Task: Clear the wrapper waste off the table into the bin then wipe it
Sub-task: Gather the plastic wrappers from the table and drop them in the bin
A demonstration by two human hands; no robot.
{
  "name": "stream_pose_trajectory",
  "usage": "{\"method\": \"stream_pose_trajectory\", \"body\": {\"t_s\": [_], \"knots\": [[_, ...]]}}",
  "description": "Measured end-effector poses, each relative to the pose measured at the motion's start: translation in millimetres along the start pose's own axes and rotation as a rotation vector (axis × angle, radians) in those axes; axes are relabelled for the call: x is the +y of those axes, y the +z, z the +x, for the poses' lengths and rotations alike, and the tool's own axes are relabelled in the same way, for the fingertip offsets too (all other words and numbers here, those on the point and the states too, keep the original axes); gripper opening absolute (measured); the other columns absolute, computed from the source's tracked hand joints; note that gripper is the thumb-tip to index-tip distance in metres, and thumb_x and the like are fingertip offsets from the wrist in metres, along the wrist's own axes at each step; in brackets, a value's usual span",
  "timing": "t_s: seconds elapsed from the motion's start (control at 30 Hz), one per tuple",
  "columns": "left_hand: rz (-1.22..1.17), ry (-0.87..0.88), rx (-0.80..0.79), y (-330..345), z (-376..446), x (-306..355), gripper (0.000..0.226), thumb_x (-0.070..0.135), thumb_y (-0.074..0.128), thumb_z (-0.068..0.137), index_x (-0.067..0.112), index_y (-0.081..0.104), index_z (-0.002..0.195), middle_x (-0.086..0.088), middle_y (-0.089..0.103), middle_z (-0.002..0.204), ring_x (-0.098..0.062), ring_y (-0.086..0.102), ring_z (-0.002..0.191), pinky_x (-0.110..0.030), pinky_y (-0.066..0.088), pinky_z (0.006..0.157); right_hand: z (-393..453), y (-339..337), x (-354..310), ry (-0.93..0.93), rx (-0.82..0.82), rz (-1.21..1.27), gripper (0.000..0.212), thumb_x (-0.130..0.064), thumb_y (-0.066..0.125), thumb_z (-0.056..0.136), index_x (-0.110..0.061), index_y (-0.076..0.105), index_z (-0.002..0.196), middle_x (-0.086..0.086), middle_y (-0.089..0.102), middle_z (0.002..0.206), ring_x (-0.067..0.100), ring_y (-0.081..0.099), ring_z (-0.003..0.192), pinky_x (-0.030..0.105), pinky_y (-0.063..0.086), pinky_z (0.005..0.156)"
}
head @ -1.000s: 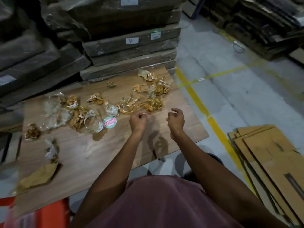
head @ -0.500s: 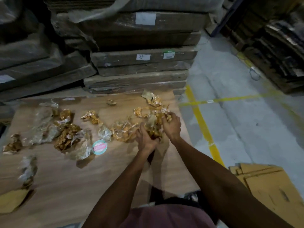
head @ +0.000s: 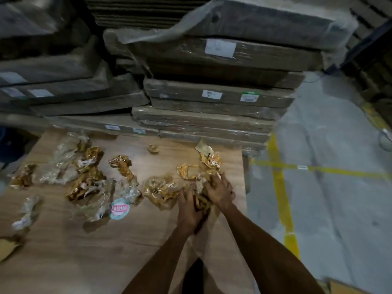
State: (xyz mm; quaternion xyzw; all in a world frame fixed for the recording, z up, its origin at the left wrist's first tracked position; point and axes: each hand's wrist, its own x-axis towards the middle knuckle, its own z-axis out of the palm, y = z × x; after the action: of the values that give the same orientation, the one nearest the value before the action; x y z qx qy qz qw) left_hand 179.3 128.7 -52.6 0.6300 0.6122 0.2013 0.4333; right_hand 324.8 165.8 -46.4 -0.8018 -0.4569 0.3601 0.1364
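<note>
Both hands down on the wooden table (head: 131, 247) near its right edge, pressed together around a clump of gold wrappers (head: 201, 200). Left hand (head: 188, 211) cupped from the near-left side, fingers curled into the clump; right hand (head: 219, 190) laid over it from the far-right side, fingers spread and bent down onto the crumpled foil. Each hand half closed and in contact with the wrappers; clump sits between the palms, whether it is lifted off the table cannot be told. More waste scattered across the far half of the table: a crumpled gold and clear bundle (head: 161, 190) just left of the left hand, a torn gold ring of wrapper (head: 187, 171) just beyond the hands, another gold piece (head: 209, 155) near the far right corner, a small scrap (head: 153, 149) alone by the far edge. Further left, a twisted gold strip (head: 123, 166), a large heap of gold foil and clear plastic (head: 84, 179), a round sticker label (head: 119, 209) with red lettering beside it, a small gold scrap (head: 23, 176) at the left edge, a clear wrapper (head: 28, 211) nearer, a tan piece (head: 7, 248) at the near-left corner. Stacked flat cardboard cartons (head: 212, 98) stand right behind the table. Grey floor (head: 331, 198) with yellow lines on the right. Bin not in view. Frame is motion-blurred
</note>
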Motion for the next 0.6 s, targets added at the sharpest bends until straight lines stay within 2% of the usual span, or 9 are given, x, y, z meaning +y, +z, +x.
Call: {"method": "stream_pose_trajectory", "body": {"t_s": [0.1, 0.17, 0.27, 0.3, 0.37, 0.43, 0.5, 0.53, 0.6], "knots": [[-0.038, 0.004, -0.006, 2.5, 3.6, -4.9, 0.099, 0.014, 0.080, 0.075, 0.031, 0.025, 0.156, -0.011, 0.021, 0.160, -0.033, 0.026, 0.149, -0.045, 0.035, 0.119, -16.8, 19.4, 4.0, -0.037, 0.014, 0.026, 0.070, -0.069, 0.038, 0.096, -0.034, 0.037, 0.157, 0.005, 0.018, 0.170, 0.032, 0.022, 0.154, 0.055, 0.017, 0.121], [-0.068, 0.007, -0.015, 3.6, 1.4, -5.3, 0.098, 0.012, 0.079, 0.077, 0.038, 0.024, 0.154, -0.009, 0.019, 0.162, -0.030, 0.026, 0.150, -0.043, 0.035, 0.118, -30.8, 31.1, 7.2, -0.038, 0.029, 0.115, 0.078, -0.071, 0.032, 0.088, -0.031, 0.045, 0.154, 0.004, 0.025, 0.168, 0.029, 0.026, 0.153, 0.050, 0.018, 0.123], [-0.095, 0.019, -0.023, 4.7, -5.1, -9.7, 0.094, 0.003, 0.075, 0.079, 0.042, 0.027, 0.150, -0.006, 0.018, 0.162, -0.028, 0.025, 0.150, -0.033, 0.034, 0.112, -46.5, 45.1, 15.0, -0.107, 0.018, 0.333, 0.076, -0.074, 0.043, 0.087, -0.026, 0.059, 0.143, 0.005, 0.042, 0.157, 0.028, 0.041, 0.145, 0.045, 0.032, 0.121], [-0.114, 0.020, -0.030, 2.9, -7.9, -10.5, 0.096, 0.000, 0.074, 0.077, 0.043, 0.029, 0.149, -0.005, 0.017, 0.163, -0.029, 0.025, 0.150, -0.032, 0.035, 0.111, -50.4, 46.0, 16.2, -0.141, 0.010, 0.411, 0.067, -0.069, 0.048, 0.091, -0.027, 0.060, 0.142, 0.001, 0.047, 0.153, 0.026, 0.045, 0.142, 0.042, 0.036, 0.119], [-0.145, 0.026, -0.043, -2.4, -12.4, -12.5, 0.102, -0.002, 0.076, 0.070, 0.049, 0.030, 0.145, -0.001, 0.014, 0.164, -0.028, 0.022, 0.153, -0.033, 0.037, 0.112, -58.4, 40.1, 14.8, -0.160, -0.028, 0.534, 0.043, -0.047, 0.054, 0.104, -0.030, 0.057, 0.143, -0.008, 0.051, 0.143, 0.018, 0.045, 0.140, 0.033, 0.034, 0.116], [-0.146, 0.045, -0.037, -7.8, -16.7, -17.1, 0.107, 0.007, 0.082, 0.065, 0.048, 0.027, 0.147, -0.002, 0.013, 0.166, -0.019, 0.016, 0.153, -0.031, 0.031, 0.114, -64.1, 31.3, 15.0, -0.176, -0.084, 0.595, 0.032, -0.038, 0.052, 0.107, -0.039, 0.055, 0.139, -0.010, 0.050, 0.140, 0.016, 0.045, 0.139, 0.035, 0.035, 0.118], [-0.097, 0.092, 0.003, -13.8, -21.1, -25.2, 0.117, 0.019, 0.089, 0.061, 0.042, 0.019, 0.152, -0.003, 0.012, 0.167, -0.016, 0.019, 0.151, -0.030, 0.030, 0.114, -68.6, 23.6, 20.3, -0.228, -0.145, 0.599, 0.035, -0.051, 0.054, 0.103, -0.053, 0.052, 0.138, -0.010, 0.049, 0.146, 0.014, 0.046, 0.139, 0.044, 0.042, 0.116], [-0.033, 0.117, 0.030, -16.9, -23.7, -29.5, 0.121, 0.022, 0.090, 0.060, 0.038, 0.015, 0.154, -0.005, 0.011, 0.167, -0.020, 0.023, 0.150, -0.031, 0.033, 0.112, -70.1, 20.7, 23.5, -0.264, -0.174, 0.568, 0.042, -0.056, 0.056, 0.099, -0.057, 0.049, 0.140, -0.012, 0.046, 0.150, 0.013, 0.045, 0.140, 0.044, 0.045, 0.114], [0.095, 0.155, 0.070, -24.7, -30.4, -33.6, 0.124, 0.027, 0.087, 0.060, 0.035, 0.009, 0.156, -0.010, 0.010, 0.168, -0.032, 0.030, 0.147, -0.040, 0.041, 0.109, -73.0, 14.5, 29.1, -0.335, -0.208, 0.462, 0.053, -0.054, 0.060, 0.099, -0.057, 0.040, 0.147, -0.016, 0.037, 0.156, 0.007, 0.040, 0.141, 0.036, 0.042, 0.112]]}}
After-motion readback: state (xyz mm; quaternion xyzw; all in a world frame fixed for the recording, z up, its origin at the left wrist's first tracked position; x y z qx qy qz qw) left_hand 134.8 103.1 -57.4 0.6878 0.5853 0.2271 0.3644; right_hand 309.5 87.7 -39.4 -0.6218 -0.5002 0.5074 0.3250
